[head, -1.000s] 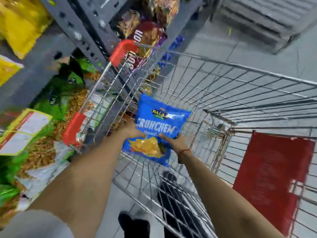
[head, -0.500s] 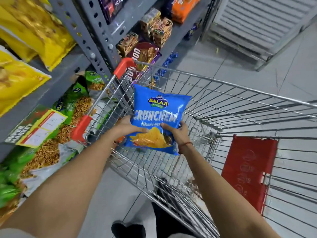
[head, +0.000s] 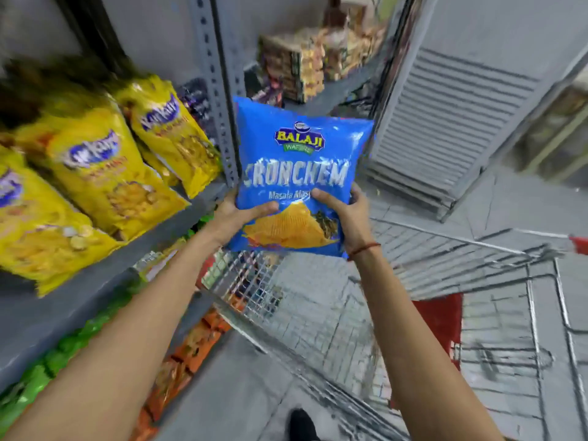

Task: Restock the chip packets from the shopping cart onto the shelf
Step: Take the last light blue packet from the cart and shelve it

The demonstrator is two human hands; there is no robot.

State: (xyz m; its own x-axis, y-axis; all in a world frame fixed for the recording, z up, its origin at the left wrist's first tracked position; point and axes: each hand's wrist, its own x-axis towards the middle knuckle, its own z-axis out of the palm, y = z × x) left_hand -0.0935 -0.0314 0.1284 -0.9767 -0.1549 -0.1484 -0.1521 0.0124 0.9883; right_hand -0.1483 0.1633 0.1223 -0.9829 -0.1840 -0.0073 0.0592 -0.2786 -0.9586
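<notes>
Head view | both hands, left hand (head: 237,214) and right hand (head: 345,214), grip blue chip packet (head: 302,160) | grey shelf (head: 63,307) left | cart (head: 429,281) below

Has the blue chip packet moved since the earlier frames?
Yes. The blue chip packet, held by left hand and right hand, has risen out of the cart to shelf level.

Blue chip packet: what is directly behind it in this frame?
Behind the blue chip packet show the grey shelf upright and stacked snack boxes. Whatever lies straight behind the packet is covered.
</notes>
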